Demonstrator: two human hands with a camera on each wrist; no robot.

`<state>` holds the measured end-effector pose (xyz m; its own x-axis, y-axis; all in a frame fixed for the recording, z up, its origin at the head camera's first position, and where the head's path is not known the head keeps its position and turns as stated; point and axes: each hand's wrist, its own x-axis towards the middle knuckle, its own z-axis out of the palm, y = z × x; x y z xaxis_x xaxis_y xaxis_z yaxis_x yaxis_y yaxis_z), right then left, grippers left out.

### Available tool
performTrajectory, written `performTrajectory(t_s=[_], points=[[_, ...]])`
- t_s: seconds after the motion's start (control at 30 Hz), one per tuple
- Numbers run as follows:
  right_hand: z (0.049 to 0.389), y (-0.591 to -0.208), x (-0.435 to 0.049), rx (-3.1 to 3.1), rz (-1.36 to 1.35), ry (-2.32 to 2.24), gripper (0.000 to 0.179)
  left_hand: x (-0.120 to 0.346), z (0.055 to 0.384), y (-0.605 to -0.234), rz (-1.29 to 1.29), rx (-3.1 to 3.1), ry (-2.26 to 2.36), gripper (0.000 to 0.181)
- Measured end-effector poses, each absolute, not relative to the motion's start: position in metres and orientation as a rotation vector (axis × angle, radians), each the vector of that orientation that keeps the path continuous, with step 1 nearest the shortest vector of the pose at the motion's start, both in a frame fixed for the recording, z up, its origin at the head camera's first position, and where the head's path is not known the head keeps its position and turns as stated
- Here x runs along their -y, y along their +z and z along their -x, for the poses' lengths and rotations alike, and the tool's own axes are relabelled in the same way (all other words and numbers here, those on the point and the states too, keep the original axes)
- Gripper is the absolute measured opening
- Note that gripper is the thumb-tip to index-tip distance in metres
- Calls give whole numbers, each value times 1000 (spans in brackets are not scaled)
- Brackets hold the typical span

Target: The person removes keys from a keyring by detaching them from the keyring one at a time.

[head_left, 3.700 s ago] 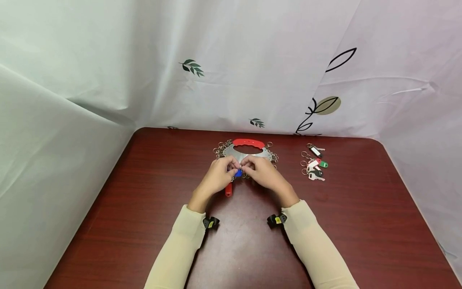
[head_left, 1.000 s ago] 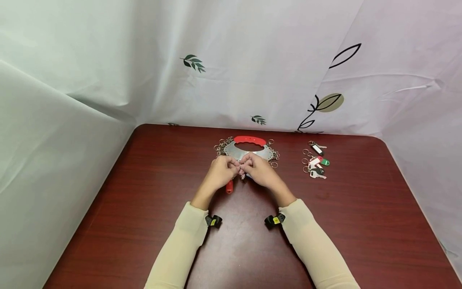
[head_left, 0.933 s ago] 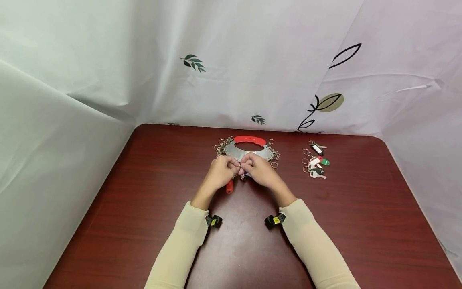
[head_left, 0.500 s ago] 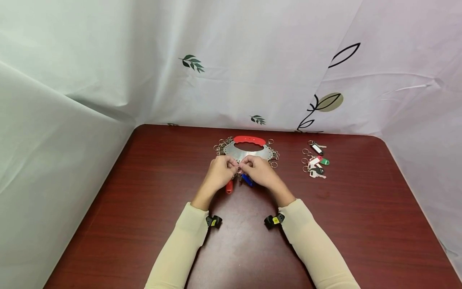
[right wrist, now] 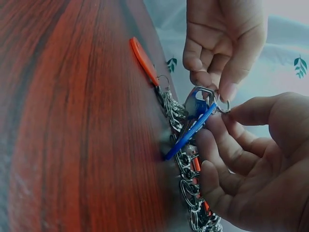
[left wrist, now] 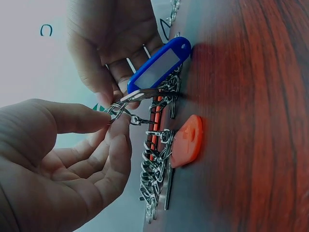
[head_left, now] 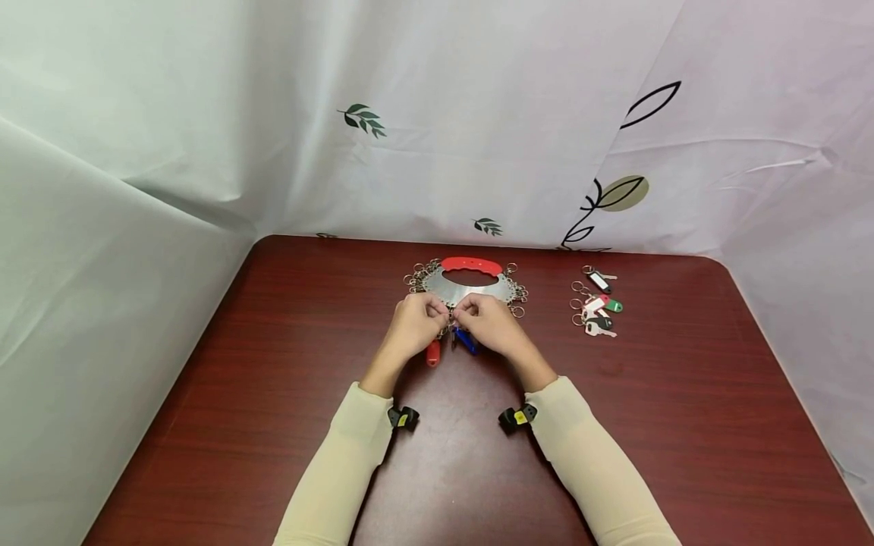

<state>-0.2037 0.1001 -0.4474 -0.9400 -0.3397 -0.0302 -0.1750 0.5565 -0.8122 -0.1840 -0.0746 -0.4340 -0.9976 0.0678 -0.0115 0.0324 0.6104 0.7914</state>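
My left hand (head_left: 415, 326) and right hand (head_left: 493, 324) meet fingertip to fingertip at the near edge of a curved metal key holder (head_left: 471, 290) with a red grip. Between thumb and fingers, each hand pinches a small metal key ring (left wrist: 120, 108). From this ring hang a blue key tag (left wrist: 159, 66) with a pale label and a metal key (left wrist: 143, 94). Whether the ring is threaded onto one of the holder's clips cannot be told. A red key tag (head_left: 433, 353) hangs from the holder just below my left fingers.
Several small rings and clips (head_left: 519, 296) line the holder's edge. To the right on the dark red table (head_left: 683, 394) lies a group of keys with black, red and green tags (head_left: 598, 303). White patterned cloth (head_left: 423, 167) stands behind and at both sides.
The blue tag, held by my fingertips earlier and then mostly covered by my right hand, now hangs in sight below my right fingers. Both hands stay close together with small finger shifts.
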Motion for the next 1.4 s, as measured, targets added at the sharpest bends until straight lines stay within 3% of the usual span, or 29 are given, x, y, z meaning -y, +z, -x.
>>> performTrajectory(t_s=[0.5,0.83,1.4], points=[[206,-449,-100,-2636,381,-1336,15,74,187,-437,-39,-2638,1536,4],[204,-448,-100,-2631,400,-1377,13,73,186,-439,-142,-2637,1531,9],[204,-447,-99,-2593,349,-1413,16,70,184,-435,6,-2632,1625,6]])
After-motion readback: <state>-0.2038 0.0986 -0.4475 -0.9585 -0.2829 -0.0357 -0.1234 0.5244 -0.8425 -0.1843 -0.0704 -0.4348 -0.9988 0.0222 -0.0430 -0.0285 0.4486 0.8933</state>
